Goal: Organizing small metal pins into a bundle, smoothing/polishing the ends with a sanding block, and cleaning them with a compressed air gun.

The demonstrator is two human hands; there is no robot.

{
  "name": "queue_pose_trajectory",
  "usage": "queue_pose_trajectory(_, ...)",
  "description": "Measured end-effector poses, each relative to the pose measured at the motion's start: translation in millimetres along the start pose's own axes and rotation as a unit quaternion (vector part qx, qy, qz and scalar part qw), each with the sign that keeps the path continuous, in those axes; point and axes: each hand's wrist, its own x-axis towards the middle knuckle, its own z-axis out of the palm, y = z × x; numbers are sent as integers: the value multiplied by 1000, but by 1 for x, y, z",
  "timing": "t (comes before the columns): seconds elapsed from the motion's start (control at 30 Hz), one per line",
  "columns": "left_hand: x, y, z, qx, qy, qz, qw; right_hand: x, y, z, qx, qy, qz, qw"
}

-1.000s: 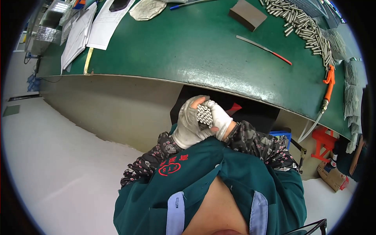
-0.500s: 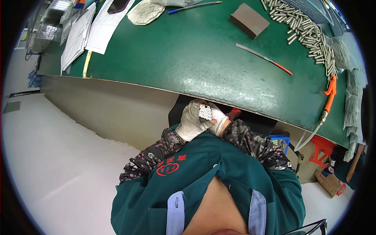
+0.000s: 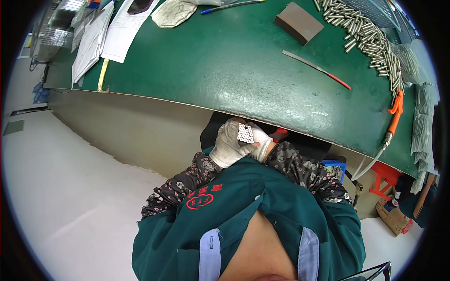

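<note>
A bundle of small metal tubes [image 3: 245,134] is held end-on between my two hands, its round ends facing up. My left hand [image 3: 228,146], in a whitish work glove, is closed around the bundle's left and near sides. My right hand [image 3: 261,142], also gloved, is closed against the bundle's right side, with its fingers partly hidden behind it. Both hands are in front of my body, just off the near edge of the green table [image 3: 211,75].
Loose metal tubes [image 3: 370,42] are heaped at the table's far right, beside an orange air gun [image 3: 396,112]. A red-handled file [image 3: 316,69] and a brown block [image 3: 299,23] lie on the table. Papers [image 3: 124,35], a pen [image 3: 232,6] and a spare glove [image 3: 173,13] sit at the far left.
</note>
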Motion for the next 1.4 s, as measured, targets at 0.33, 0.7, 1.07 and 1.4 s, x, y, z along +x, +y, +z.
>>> queue_pose_trajectory(0.33, 3, 11, -3, -40, 12, -31, 999, -11, 7, 18, -287, 123, -110, 943)
queue_pose_trajectory(0.7, 6, 13, -5, -79, 0, -58, 995, 0, 4, -10, -96, -60, -92, 989)
queue_pose_trajectory(1.07, 5, 16, -6, -74, 17, -34, 997, -13, 7, 32, -138, 21, -53, 989)
queue_pose_trajectory(1.4, 4, 13, -4, -62, 23, -19, 998, -17, 10, 45, -345, 167, -110, 917)
